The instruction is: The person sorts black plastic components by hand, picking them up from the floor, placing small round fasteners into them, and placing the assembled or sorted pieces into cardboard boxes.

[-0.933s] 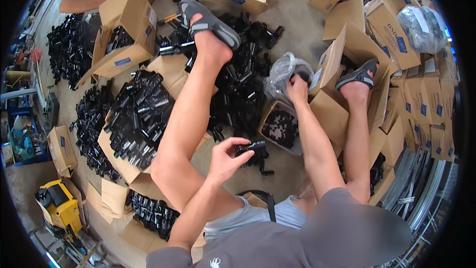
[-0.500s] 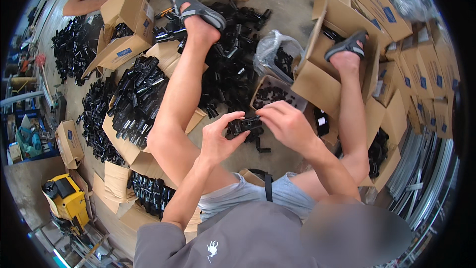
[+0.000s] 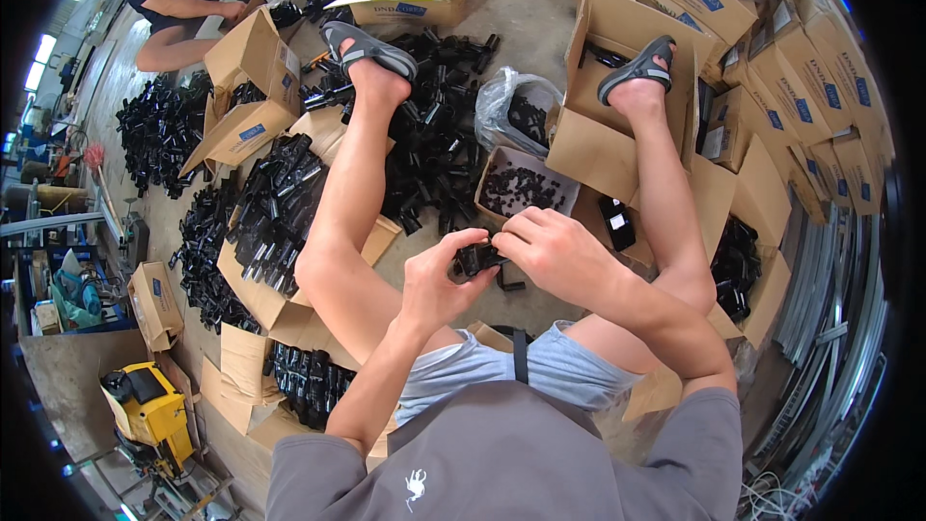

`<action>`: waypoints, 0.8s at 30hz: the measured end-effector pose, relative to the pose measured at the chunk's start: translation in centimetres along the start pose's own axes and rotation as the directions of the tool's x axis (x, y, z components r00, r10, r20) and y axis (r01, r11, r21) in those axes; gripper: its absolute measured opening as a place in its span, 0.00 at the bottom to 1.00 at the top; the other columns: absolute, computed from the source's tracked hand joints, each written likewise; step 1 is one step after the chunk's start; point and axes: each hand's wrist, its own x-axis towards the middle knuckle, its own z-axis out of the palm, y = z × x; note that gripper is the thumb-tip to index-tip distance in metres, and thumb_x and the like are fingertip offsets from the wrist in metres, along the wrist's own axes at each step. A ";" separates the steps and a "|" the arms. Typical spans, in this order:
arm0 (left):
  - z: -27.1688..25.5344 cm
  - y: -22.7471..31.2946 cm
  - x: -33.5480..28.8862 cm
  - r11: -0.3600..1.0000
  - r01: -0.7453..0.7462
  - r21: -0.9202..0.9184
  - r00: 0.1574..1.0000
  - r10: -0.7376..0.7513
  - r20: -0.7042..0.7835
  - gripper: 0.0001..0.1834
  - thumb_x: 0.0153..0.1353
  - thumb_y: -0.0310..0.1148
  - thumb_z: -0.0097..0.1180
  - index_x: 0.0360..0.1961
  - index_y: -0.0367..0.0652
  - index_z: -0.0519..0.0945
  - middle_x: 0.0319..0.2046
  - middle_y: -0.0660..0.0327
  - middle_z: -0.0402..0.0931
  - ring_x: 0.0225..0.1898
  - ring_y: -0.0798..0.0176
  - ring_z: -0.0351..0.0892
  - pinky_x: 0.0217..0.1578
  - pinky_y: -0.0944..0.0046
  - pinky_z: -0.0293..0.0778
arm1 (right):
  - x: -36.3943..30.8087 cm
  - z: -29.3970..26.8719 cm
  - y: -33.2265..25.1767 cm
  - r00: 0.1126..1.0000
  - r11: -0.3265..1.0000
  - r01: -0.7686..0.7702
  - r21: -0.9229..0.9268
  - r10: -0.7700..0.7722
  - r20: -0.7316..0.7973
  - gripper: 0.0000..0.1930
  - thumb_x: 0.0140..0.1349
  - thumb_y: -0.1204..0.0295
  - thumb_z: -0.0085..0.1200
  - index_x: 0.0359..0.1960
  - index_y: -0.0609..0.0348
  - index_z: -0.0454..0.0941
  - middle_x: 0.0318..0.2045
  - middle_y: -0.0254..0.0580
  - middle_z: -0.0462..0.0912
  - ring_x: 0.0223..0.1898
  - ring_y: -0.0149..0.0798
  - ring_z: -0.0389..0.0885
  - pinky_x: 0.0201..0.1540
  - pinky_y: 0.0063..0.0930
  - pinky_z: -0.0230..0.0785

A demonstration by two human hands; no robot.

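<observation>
Both my hands have closed in since half a second back, my right hand [image 3: 555, 251] now clamped over the small black plastic fitting [image 3: 477, 258] that my left hand [image 3: 439, 280] pinches from below, above the concrete floor between my knees. Just beyond sits an open cardboard box of small black parts [image 3: 526, 188], a clear plastic bag [image 3: 511, 106] behind it, and heaped black fittings [image 3: 434, 145] by my left leg. Fingers hide most of the fitting; I can't tell its long axis
</observation>
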 end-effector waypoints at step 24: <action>2.1 -7.0 -3.7 -0.046 0.529 -0.848 0.485 -0.803 0.346 0.16 0.68 0.32 0.61 0.54 0.42 0.75 0.41 0.58 0.81 0.43 0.62 0.83 0.46 0.59 0.82 | -6.6 23.5 15.9 0.400 0.417 -0.909 -0.015 0.881 0.253 0.10 0.62 0.71 0.54 0.39 0.57 0.86 0.43 0.59 0.87 0.48 0.60 0.86 0.51 0.54 0.79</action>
